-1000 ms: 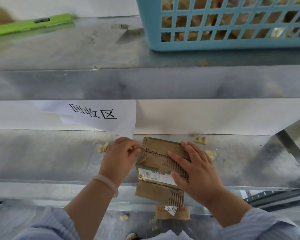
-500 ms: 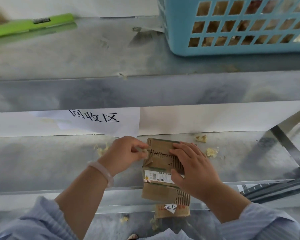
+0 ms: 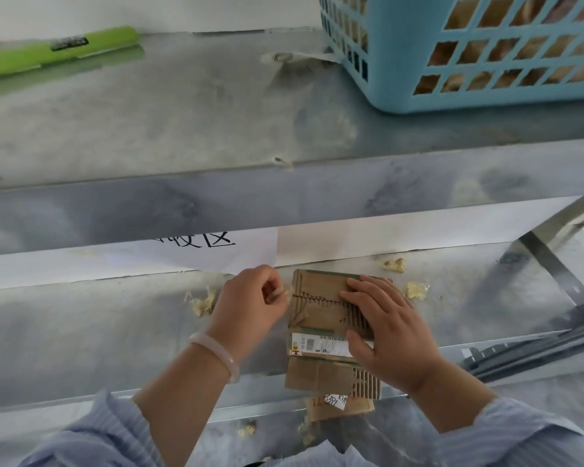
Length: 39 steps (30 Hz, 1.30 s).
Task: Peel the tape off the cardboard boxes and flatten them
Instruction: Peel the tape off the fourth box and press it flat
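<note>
It looked like a recycling or sorting station: a bare galvanised metal shelf [image 3: 182,123] over a matching bench [image 3: 81,325]. On the shelf sat a blue plastic basket [image 3: 486,101] of brown material and a green tool [image 3: 58,52]. Beneath the shelf were a paper sign [image 3: 216,252] in Chinese characters, a torn cardboard box [image 3: 317,284] and yellowish crumpled scraps [image 3: 203,301].

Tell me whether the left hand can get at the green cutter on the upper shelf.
Probably yes: nothing stands between the left hand and the green cutter, though its fingers pinch tape at the cardboard box.
</note>
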Available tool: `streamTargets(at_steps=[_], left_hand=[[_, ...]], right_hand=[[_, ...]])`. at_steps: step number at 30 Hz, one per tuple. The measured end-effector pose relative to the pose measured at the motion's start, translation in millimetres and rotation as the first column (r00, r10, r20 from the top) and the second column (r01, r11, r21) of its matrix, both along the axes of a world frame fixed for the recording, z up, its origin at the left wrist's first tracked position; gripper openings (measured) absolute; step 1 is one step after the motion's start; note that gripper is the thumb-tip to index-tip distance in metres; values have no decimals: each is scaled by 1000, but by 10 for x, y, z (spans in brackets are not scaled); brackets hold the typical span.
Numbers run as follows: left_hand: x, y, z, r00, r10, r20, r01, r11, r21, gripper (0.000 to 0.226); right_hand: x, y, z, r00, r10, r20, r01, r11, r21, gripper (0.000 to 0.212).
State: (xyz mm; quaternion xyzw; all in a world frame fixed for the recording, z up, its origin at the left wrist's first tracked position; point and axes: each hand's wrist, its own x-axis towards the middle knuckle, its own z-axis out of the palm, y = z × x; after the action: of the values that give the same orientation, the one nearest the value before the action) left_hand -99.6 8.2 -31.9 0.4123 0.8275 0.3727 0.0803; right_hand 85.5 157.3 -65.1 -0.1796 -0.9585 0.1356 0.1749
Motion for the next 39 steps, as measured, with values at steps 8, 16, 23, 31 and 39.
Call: streamTargets(at_steps=[8,16,23,31,39], left_hand=[[-53,-66,-206,978,-139,-157,142,990,12,15],[-134,-75,-211,754,-73,653,0,994,111,25],[-148,6,-200,747,-11,665,32,999,-19,12],[-70,-33,-329,823,4,568,-60,995,81,14],[-46,-35,-383,996,-41,-76,51,990,135,21]], right_hand=[[8,-10,-21,1000,5,-6,-5,1000,-2,51],[8,-4,-34,999,-2,-38,1,1000,-31,52],[13,-10,-46,999,-5,-48,4,999,-33,51],[16,-5,-68,1000,-6,-27,5,1000,-27,51],[7,-28,-66,999,-20,-37,19,999,-27,50]])
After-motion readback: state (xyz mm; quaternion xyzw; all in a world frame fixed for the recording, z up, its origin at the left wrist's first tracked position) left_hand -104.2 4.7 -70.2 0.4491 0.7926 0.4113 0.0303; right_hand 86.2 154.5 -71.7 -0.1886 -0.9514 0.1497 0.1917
